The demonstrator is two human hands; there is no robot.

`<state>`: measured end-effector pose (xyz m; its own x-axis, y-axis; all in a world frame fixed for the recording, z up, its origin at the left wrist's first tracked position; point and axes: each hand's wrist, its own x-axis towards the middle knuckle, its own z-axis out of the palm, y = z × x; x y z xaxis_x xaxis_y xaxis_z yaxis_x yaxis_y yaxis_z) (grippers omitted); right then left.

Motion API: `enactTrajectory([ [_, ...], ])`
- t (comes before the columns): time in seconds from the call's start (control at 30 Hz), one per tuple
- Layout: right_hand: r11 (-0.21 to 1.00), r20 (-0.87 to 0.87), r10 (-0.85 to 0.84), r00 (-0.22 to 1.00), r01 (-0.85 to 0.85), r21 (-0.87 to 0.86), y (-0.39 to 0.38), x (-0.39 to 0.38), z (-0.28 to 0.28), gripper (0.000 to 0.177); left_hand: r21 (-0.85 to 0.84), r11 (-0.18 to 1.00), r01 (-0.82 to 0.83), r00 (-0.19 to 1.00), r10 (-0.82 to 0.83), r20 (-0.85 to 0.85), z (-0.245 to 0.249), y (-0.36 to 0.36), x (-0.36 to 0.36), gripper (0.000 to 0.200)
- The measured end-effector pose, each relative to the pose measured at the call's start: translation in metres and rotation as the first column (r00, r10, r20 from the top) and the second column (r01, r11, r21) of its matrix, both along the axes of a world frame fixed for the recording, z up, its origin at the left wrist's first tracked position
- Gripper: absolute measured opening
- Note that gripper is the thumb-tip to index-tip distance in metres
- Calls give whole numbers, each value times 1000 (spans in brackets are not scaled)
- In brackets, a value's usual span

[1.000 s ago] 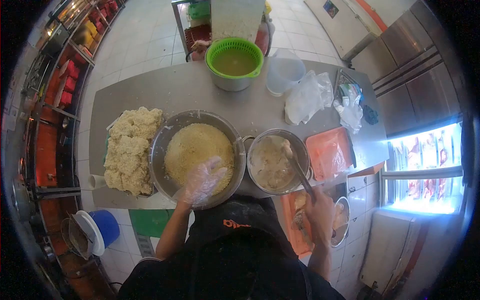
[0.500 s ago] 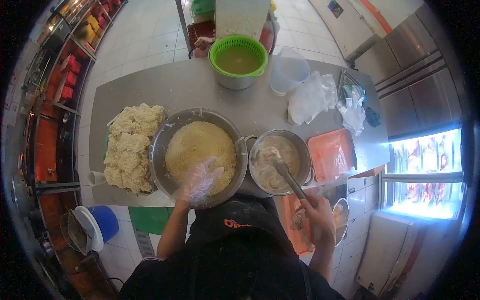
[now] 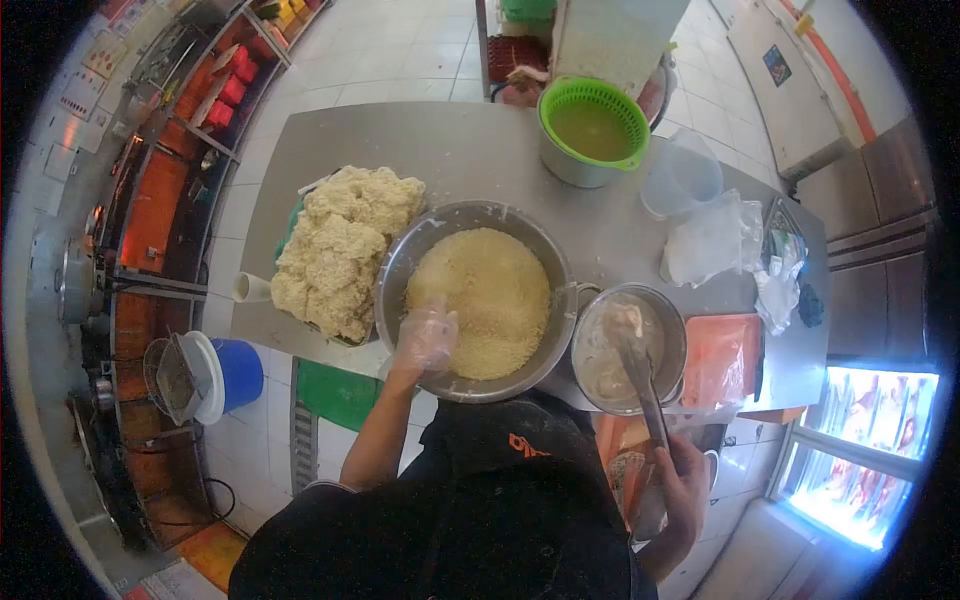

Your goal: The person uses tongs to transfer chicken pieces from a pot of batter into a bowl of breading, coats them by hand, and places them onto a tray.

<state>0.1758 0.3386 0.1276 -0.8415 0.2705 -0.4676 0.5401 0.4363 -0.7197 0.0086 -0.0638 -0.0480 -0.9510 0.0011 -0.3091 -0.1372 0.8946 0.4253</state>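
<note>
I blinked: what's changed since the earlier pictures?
The clear-gloved left hand moved left within the wide metal bowl; the tip of the long grey tongs shifted left in the round metal pot since the first picture. The right hand still grips the tongs.

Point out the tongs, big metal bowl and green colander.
Tongs [image 3: 648, 394]: head view, along the shaft.
Big metal bowl [image 3: 395, 272]: head view, left inner wall.
Green colander [image 3: 597, 93]: head view, far inner wall.

Around one wide bowl I count one pot and one pair of tongs at four o'clock, one colander at one, one jug at two, one blue bucket at eight.
</note>
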Motion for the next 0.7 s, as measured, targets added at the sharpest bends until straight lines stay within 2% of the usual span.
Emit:
enactTrajectory([
  [0.07,997,-1,51,999,-51,-55,-17,-10,8,27,-57,998,-19,999,22,46,0,-11,-1,39],
  [0.17,976,-6,198,980,-197,-91,-37,-38,4,29,-290,931,222,943,-280,-180,-40,-41,2,25],
  [0.23,954,-7,293,956,-293,-61,-49,-54,-28,32,-136,989,64,951,-102,-292,-21,-34,2,28],
  [0.27,941,-3,326,945,-325,96,-57,-56,-39,34,-51,999,-16,941,-2,-339,-14,-30,1,30],
  [0.33,838,16,399,917,-372,398,-68,-64,-51,38,113,978,-176,946,199,-255,-22,-30,-2,42],
  [0.37,880,-3,337,942,-314,357,-66,-67,-49,40,190,946,-261,933,298,-202,-26,-29,-5,49],
  [0.43,945,-19,206,978,-194,262,-59,-64,-39,44,136,929,-344,935,325,143,16,-11,-11,65],
  [0.47,936,0,201,980,-192,294,-53,-64,-32,45,103,921,-375,891,327,315,30,0,-12,74],
  [0.57,912,-16,194,981,-174,371,-32,-59,-37,48,134,970,-205,937,155,312,11,31,9,89],
  [0.6,882,-20,195,981,-166,441,-37,-60,-28,49,-21,992,-126,978,127,165,-4,50,22,88],
  [0.63,896,-37,186,982,-154,416,-35,-61,-29,50,-187,980,-65,997,71,24,-26,73,39,87],
  [0.7,924,-62,159,985,-126,361,-29,-58,-34,52,-302,952,52,998,-41,43,-62,94,43,86],
])
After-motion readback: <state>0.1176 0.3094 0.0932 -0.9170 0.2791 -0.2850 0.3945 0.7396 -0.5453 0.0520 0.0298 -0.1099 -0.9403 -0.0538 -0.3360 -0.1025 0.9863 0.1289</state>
